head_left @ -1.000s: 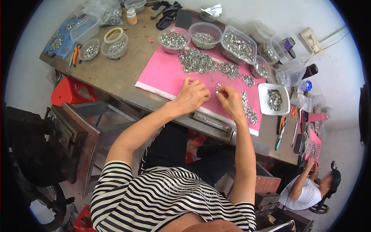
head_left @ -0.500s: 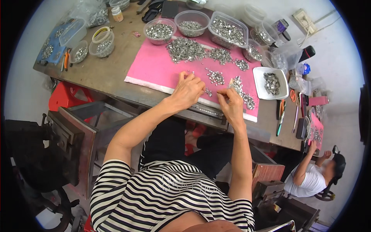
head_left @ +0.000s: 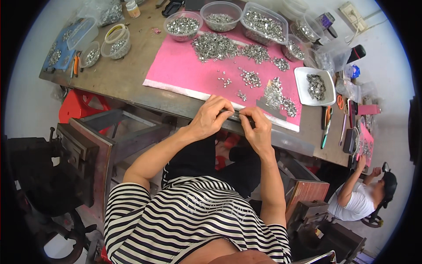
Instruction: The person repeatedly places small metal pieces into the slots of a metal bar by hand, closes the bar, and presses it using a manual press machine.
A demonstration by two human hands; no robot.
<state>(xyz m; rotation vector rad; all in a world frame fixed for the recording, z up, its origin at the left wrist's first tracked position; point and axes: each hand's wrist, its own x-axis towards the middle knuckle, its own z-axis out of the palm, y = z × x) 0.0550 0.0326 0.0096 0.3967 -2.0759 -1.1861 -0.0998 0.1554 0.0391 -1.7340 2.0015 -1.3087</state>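
Note:
My left hand [head_left: 210, 116] is closed in a pinch at the table's front edge, just off the white border of the pink cloth [head_left: 176, 66]. Facing it, my right hand [head_left: 257, 127] pinches too, thumb and fingertips together. A dark metal strip [head_left: 234, 115] shows between the two sets of fingertips; what they grip is too small to make out. Beyond the hands, small silvery metal pieces [head_left: 241, 95] lie in a little cluster. Larger heaps of such pieces [head_left: 214, 47] cover the cloth's far side, and longer slim ones [head_left: 273, 93] lie to the right.
Along the back stand clear plastic tubs [head_left: 182, 38] of metal parts. A white square dish [head_left: 302, 88] holds more. Pliers [head_left: 325, 132] and orange-handled scissors [head_left: 340, 102] lie at right. A red stool [head_left: 77, 104] stands left under the table. A co-worker [head_left: 358, 200] sits far right.
Both hands have drawn back from the cloth to the table's front edge and come closer together. The view has shifted slightly. Small pieces now show on the cloth where my left hand was.

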